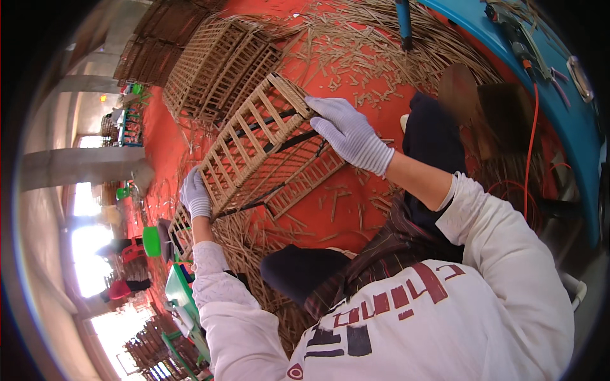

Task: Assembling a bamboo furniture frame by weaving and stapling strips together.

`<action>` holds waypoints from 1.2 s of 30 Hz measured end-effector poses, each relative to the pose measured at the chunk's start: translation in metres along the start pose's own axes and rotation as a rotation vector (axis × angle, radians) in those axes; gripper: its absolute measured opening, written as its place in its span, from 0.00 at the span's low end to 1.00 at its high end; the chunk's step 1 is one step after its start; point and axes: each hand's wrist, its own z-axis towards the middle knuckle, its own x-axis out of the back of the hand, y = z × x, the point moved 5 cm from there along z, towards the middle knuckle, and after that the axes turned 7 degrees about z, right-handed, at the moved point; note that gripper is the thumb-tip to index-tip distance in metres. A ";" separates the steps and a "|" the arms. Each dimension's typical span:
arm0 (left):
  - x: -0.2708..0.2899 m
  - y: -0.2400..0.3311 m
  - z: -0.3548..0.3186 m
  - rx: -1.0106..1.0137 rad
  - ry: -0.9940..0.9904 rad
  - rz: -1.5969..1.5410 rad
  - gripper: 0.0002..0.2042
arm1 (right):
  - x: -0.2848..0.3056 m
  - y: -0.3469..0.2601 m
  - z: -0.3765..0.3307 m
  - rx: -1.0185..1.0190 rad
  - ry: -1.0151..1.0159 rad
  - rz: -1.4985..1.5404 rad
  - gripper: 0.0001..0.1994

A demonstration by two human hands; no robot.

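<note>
Both my hands wear pale striped knit gloves and hold a woven wicker frame (238,155) up and tilted in front of me. It has slatted, ladder-like sides wrapped in tan fibre, with dark bars inside. My right hand (346,130) is closed on its upper right corner, the fingers lying over the top edge. At the lower left end, my left hand (195,192) grips the side edge, its fingers partly hidden by the frame.
Similar wicker frames (216,66) are stacked beyond on the red floor (305,232). Cut strips (362,70) lie scattered at the back. On the right, a blue table (575,149) carries tools, and an orange cord (532,146) hangs from it. A green stool (151,241) stands left.
</note>
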 end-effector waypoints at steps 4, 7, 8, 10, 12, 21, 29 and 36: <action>0.003 0.001 -0.001 0.038 -0.026 -0.033 0.16 | -0.004 0.006 0.015 0.152 0.033 -0.022 0.22; 0.002 0.001 -0.002 0.063 -0.048 -0.027 0.16 | -0.012 0.020 0.038 0.059 -0.012 -0.010 0.24; 0.002 0.000 -0.003 0.071 -0.046 -0.027 0.16 | -0.014 0.021 0.044 0.060 -0.018 -0.019 0.25; -0.001 -0.001 -0.006 0.050 -0.021 -0.051 0.16 | -0.018 0.020 0.053 0.070 -0.002 0.001 0.23; -0.004 -0.004 -0.010 0.035 0.009 -0.062 0.16 | -0.020 0.020 0.062 0.017 0.022 -0.009 0.21; -0.017 -0.018 -0.013 0.006 0.050 0.021 0.15 | -0.035 0.020 0.091 -0.070 -0.164 -0.137 0.28; 0.002 0.000 -0.014 0.041 0.036 -0.003 0.15 | -0.006 0.023 0.044 -0.206 -0.212 0.073 0.28; 0.025 0.022 -0.021 0.086 0.045 -0.055 0.14 | 0.003 0.016 0.035 -0.267 -0.154 0.017 0.25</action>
